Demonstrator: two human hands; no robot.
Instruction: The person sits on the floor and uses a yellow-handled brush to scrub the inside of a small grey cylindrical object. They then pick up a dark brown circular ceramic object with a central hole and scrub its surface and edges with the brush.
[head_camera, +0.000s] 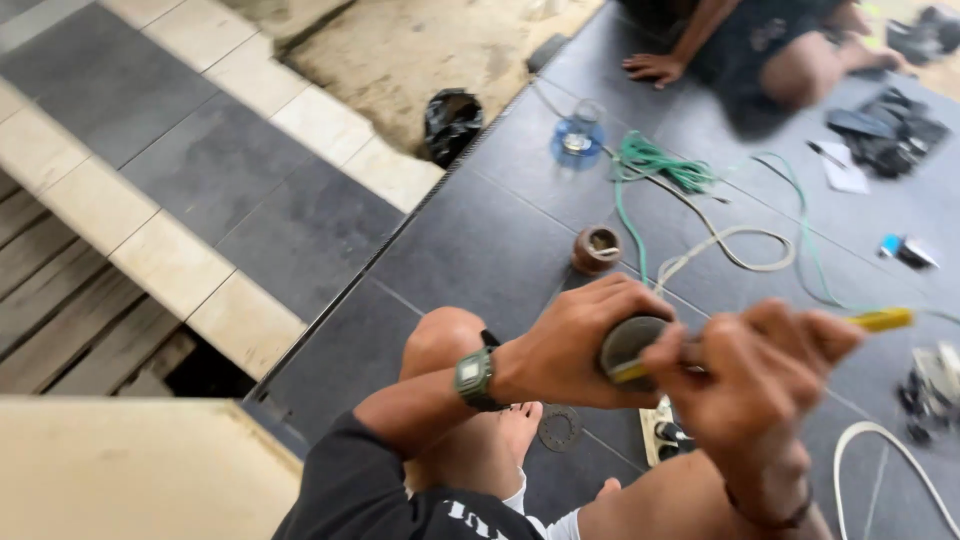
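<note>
Both hands (690, 360) gripping cylinder (628, 345), floor edge (380, 255) left

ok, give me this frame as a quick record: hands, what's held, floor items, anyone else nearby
left hand: wraps a round dark cylindrical part; a wristwatch on that wrist
right hand: grips a yellow-handled tool, its end at the part
floor: dark tiles
floor items: green wire, white cable, small brown round pot, blue-based clear item, black bag
other person: a hand flat on the tiles, top of frame
blur: right hand smeared, grip detail unclear
</note>
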